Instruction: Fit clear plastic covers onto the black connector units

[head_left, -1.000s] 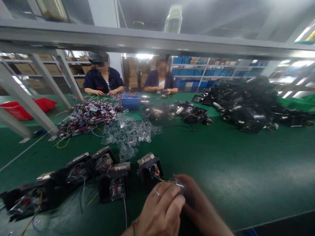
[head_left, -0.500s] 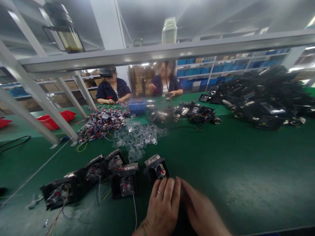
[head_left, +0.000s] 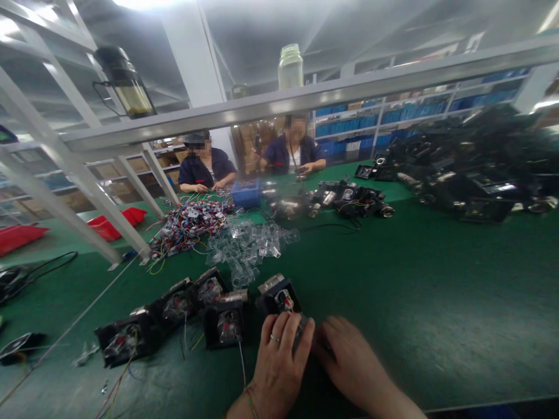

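Nearest, low over the green table with its dull sheen: left hand, fingers closed around a small clear piece. Just beside, right hand, curled and blurred, impossible to tell whether gripping anything. At the left fingertips, a black housing with red and yellow inside. Leftward, more housings in a slanting cluster. Farther over the green, a pile of clear plastic parts, then a tangle of wired parts and a blue bin; far right, a dark heap. Above, a pale metal rail under a glass jar. Across the table, two people in dark blue; behind, shelves of blue boxes.
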Demonstrator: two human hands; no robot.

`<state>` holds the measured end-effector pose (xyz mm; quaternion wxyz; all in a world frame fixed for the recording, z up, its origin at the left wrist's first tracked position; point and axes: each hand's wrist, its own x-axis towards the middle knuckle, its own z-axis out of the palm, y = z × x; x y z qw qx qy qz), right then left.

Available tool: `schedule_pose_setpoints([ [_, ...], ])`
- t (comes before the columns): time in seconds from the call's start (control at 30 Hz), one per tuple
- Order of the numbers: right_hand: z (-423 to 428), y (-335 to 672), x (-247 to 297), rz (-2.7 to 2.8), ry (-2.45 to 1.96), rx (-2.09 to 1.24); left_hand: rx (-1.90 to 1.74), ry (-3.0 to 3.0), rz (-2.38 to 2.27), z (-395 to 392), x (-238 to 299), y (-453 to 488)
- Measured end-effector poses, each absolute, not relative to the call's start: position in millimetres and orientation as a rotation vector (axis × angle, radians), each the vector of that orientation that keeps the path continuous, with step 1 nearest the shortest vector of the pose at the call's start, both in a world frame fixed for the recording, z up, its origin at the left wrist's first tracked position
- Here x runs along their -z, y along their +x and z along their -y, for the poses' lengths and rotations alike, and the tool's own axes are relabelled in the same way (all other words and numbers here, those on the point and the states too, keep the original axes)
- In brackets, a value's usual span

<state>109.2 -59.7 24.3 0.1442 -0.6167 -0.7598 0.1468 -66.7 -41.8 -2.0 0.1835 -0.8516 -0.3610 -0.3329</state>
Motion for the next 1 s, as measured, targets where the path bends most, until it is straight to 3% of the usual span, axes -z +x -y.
schedule_pose_setpoints([
  [0.5,58,111,-39,2.044,-1.608,-0.805,1.033,-2.466,0.981,49,-7,-81],
  [1.0,57,113,-37,1.985,-1.373,-0.915,0.998,-2.424,1.136,17,-25,-83],
])
